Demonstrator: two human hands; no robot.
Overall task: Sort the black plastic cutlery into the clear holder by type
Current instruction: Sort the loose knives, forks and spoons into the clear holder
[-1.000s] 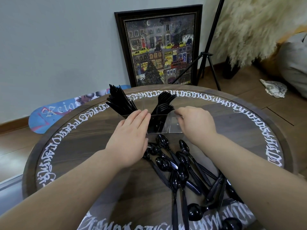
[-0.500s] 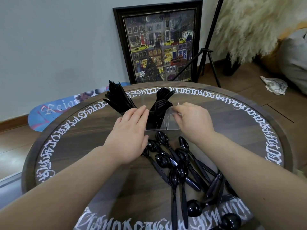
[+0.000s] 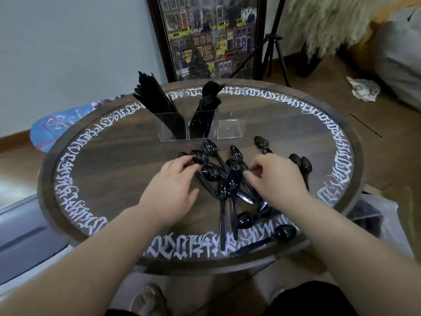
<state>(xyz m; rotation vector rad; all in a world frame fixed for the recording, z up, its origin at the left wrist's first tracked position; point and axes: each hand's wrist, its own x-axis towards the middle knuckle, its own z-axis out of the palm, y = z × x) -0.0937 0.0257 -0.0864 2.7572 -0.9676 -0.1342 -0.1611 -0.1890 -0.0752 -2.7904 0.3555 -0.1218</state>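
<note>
At the centre of the frame, a round wooden counter (image 3: 114, 156) ringed with white lettering is seen, and on it a heap of black plastic spoons (image 3: 227, 179) is spread, bowls mostly toward the top of the picture. Just above the heap, the clear holder (image 3: 230, 128) is set upright on the counter, well apart from both hands. Its left compartment is filled with knives (image 3: 155, 99), its middle one with forks (image 3: 208, 99), and its right one is seen to hold nothing.

The left hand (image 3: 169, 190) is laid palm-down at the left edge of the heap, fingers straight and slightly spread, the tips touching the nearest spoon bowls. The right hand (image 3: 276, 176) is placed over the right side of the heap with fingers curled downward; a spoon handle appears to be pinched beneath them, though the grip is hidden by the knuckles and cannot be told for certain.

In the upper middle, a framed picture (image 3: 209, 35) is leaned against the wall, with a tripod (image 3: 273, 42) beside it.
</note>
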